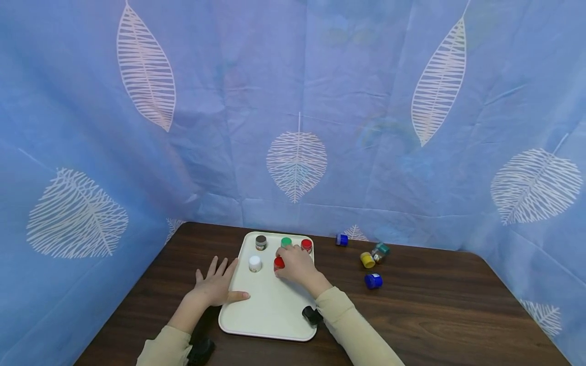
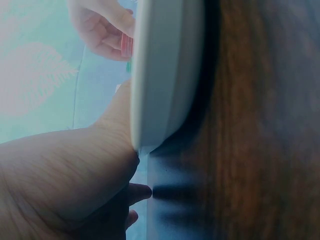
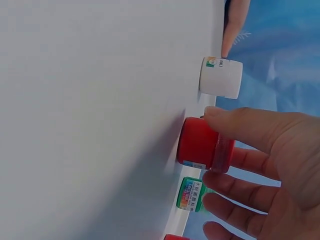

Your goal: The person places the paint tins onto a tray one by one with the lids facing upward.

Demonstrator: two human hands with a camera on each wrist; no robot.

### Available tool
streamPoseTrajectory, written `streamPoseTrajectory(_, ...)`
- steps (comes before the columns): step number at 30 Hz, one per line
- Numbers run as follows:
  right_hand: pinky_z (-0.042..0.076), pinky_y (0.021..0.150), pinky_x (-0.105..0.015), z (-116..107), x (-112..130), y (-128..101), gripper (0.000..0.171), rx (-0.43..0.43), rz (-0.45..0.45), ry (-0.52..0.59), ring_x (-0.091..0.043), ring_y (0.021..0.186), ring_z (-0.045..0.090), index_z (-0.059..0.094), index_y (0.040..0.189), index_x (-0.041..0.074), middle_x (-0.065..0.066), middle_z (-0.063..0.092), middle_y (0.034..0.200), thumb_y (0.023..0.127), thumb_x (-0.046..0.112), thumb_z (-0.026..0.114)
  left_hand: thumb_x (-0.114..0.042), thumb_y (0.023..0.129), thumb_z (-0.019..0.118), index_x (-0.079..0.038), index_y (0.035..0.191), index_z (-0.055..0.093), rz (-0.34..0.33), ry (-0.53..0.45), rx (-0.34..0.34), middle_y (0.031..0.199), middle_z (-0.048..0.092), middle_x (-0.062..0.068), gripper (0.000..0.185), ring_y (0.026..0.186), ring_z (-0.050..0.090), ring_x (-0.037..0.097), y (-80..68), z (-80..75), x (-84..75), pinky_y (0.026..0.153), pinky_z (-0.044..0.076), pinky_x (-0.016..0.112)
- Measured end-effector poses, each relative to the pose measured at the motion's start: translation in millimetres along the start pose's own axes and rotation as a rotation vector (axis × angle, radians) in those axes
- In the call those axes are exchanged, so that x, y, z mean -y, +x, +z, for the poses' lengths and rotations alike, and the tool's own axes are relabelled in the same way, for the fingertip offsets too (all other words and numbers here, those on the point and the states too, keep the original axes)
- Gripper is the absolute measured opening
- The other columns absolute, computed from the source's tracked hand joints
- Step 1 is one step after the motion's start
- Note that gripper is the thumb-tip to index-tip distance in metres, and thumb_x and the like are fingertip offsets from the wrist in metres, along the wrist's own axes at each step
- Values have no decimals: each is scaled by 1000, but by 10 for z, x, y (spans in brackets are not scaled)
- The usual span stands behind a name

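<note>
A white tray (image 1: 267, 317) lies on the dark wooden table, bearing several small paint jars. My right hand (image 1: 298, 265) pinches a red paint jar (image 3: 197, 144) by its lid, between thumb and fingers; the jar is upright over the tray's middle. Behind that hand are a green jar (image 1: 286, 241) and a second red jar (image 1: 306, 245) near the far rim. A white jar (image 1: 255, 264) and a dark grey jar (image 1: 261, 242) stand on the left side. My left hand (image 1: 213, 290) rests at the tray's left edge, fingers spread and straight, thumb reaching over the rim.
To the right of the tray, two blue jars (image 1: 373, 281), a yellow jar (image 1: 367, 260) and a teal-lidded jar (image 1: 381, 250) lie on the table (image 1: 439, 305). A blue curtain (image 1: 348, 168) with white leaf prints hangs behind the table and along its sides.
</note>
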State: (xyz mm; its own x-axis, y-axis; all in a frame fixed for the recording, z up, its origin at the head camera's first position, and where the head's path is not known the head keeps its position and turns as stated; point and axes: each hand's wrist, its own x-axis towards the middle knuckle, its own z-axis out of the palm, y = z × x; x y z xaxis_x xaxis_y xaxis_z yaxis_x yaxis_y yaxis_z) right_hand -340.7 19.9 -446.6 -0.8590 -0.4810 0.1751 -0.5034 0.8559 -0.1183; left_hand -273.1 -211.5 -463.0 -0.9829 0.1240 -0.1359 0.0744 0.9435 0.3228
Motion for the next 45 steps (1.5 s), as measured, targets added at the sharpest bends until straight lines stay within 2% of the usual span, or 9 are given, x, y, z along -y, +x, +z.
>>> streamPoseTrajectory(7,54,82,-42,-64,-32,-49,45,-13,37,37,-25,98,61,68,116,14,-6,68,114,78,36,79,-70,76,67,-9,155,22,4,-5,-9,158,23,28,110,148,7,50,29,9,28,105,7,81)
streamPoseTrajectory(17,50,88,-52,-192,-181,-245,36,-66,89,169,-28,100,59,69,112,12,-8,69,104,81,30,78,-70,77,66,-9,156,21,6,-16,5,159,22,27,110,148,5,50,50,-8,29,105,5,81)
streamPoseTrajectory(26,50,85,-49,-222,-399,-505,35,-99,160,235,-27,95,57,69,109,10,-11,66,104,81,29,79,-70,77,65,-10,156,19,5,-23,30,160,20,26,109,149,3,49,37,0,6,106,4,80)
streamPoseTrajectory(36,49,90,-51,-285,-620,-728,33,-126,187,195,-25,98,56,69,110,14,-6,66,105,82,29,79,-68,77,68,-9,156,22,8,-21,14,158,22,28,109,148,5,51,-2,-13,2,104,7,81)
streamPoseTrajectory(45,49,90,-51,-362,-804,-965,34,-145,148,122,-28,104,57,69,110,15,-5,66,108,81,28,80,-68,77,68,-10,156,22,11,-23,6,158,22,27,109,148,5,50,-2,15,28,104,7,81)
